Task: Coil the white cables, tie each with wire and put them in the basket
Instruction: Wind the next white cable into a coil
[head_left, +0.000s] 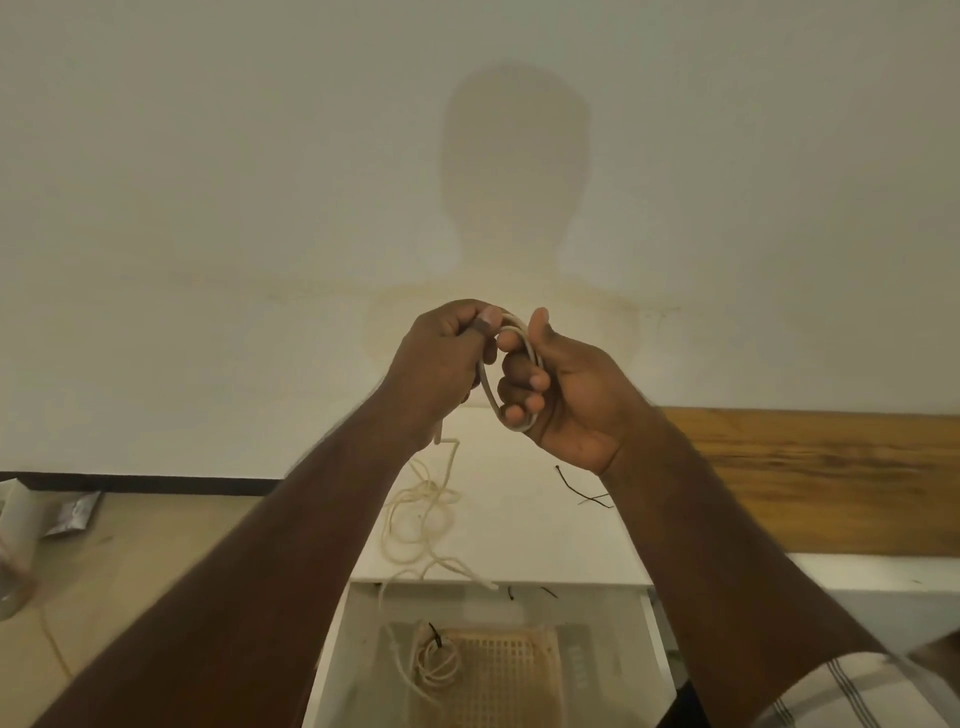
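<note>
Both hands are raised in front of the wall. My right hand (561, 395) has a loop of white cable (519, 332) wound around its curled fingers. My left hand (441, 358) pinches the same cable at the top of the loop. The rest of this cable (421, 519) hangs down from my left hand and lies in loose turns on the white tabletop (545, 530). Black tie wires (582, 488) lie on the table by my right wrist. Below, a coiled white cable tied with black wire (434, 660) sits in the basket (509, 675).
Two short black wire pieces (524, 592) lie at the table's front edge. A wooden board (810, 478) stands against the wall on the right. A clear container (15, 551) and a foil packet (72, 514) sit at far left on the tan floor.
</note>
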